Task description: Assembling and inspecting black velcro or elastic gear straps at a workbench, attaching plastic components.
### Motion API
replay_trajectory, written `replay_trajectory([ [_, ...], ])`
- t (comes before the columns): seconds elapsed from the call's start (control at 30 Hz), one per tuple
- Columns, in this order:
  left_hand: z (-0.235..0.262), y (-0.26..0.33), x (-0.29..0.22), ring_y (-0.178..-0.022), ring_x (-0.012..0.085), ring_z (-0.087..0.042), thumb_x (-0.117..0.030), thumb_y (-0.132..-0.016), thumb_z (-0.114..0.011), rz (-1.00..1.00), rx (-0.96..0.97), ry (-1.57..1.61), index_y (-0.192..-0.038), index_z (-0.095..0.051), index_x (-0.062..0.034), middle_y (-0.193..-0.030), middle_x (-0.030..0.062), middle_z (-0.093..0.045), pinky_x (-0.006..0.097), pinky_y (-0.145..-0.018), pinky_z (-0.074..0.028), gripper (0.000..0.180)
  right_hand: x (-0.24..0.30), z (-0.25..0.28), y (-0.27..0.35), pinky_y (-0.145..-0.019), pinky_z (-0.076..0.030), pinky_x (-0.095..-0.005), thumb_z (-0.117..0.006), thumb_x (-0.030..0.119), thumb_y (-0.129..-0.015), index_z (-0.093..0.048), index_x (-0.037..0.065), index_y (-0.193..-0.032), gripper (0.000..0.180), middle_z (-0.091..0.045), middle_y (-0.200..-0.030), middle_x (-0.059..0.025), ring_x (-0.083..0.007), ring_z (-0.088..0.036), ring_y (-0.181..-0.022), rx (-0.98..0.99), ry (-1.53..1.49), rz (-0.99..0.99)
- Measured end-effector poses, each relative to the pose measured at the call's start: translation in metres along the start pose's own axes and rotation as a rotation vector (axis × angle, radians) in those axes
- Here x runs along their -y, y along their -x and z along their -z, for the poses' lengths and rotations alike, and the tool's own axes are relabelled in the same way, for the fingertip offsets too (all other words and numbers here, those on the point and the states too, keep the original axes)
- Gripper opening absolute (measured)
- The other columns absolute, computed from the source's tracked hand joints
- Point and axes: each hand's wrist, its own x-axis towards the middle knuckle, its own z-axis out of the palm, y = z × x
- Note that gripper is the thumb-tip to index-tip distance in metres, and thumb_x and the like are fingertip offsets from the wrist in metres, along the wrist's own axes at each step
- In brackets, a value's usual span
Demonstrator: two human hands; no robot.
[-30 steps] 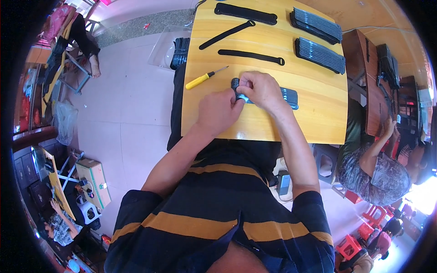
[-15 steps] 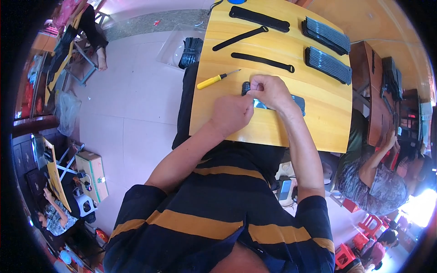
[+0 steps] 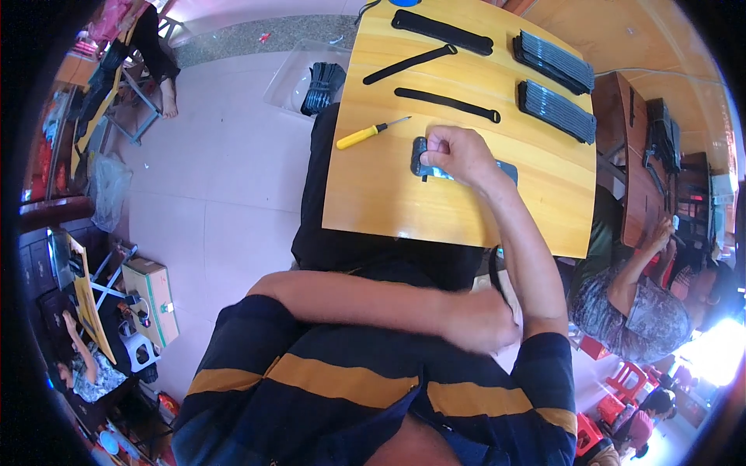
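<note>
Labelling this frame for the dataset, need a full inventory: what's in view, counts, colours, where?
wooden board: 1, yellow-orange, across the person's lap.
flat dark part: 1, grey-black, mid board, under the right hand.
screwdriver: 1, yellow handle, left of the part.
straps: 3, black, laid across the far half of the board.
strap stacks: 2, dark grey, far right of the board.
clear bag of dark pieces: 1, on the floor beyond the board.
cardboard box: 1, brown, floor at left.
seated co-worker: 1, patterned top, at right.
red stools: several, lower right.
left hand: off the board, at the right elbow.
right hand: fingers pressing on the part.
</note>
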Motion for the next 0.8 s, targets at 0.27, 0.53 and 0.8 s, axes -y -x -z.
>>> replay_trajectory([
  [0.27, 0.032, 0.009, 0.006, -0.066, 0.0334, -0.069, -0.025, -0.096, -0.064, 0.282, -0.055, -0.048, -0.083, -0.064, -0.0106, -0.073, 0.0123, -0.068, 0.048, -0.056, -0.053, 0.02, -0.018, 0.012, 0.005, -0.07, -0.048, -0.0301, -0.073, 0.025, -0.099, -0.065, 0.006, -0.091, 0.023, -0.062, -0.081, 0.0022, -0.0104, -0.058, -0.077, 0.122, -0.389, 0.014],
  [0.53, 0.102, 0.075, 0.027, -0.056, 0.0126, -0.053, -0.018, -0.094, -0.075, 0.837, -0.57, -0.092, -0.086, -0.066, -0.0036, -0.063, 0.0051, -0.057, 0.033, -0.054, -0.043, 0.019, -0.001, 0.048, 0.088, -0.086, -0.049, -0.0282, -0.063, 0.039, -0.105, -0.068, 0.004, -0.108, 0.036, -0.068, -0.098, -0.0007, -0.0105, -0.06, -0.093, 0.463, -0.861, 0.001],
  [0.8, 0.115, 0.087, 0.032, -0.059, 0.0118, -0.064, -0.013, -0.096, -0.071, 1.028, -0.625, 0.051, -0.09, -0.067, -0.0003, -0.064, 0.0057, -0.063, 0.029, -0.056, -0.049, 0.014, -0.014, 0.037, 0.116, -0.073, -0.05, -0.0266, -0.068, 0.021, -0.102, -0.068, 0.002, -0.087, 0.025, -0.065, -0.076, 0.0004, -0.0084, -0.059, -0.075, 0.349, -0.504, -0.113],
])
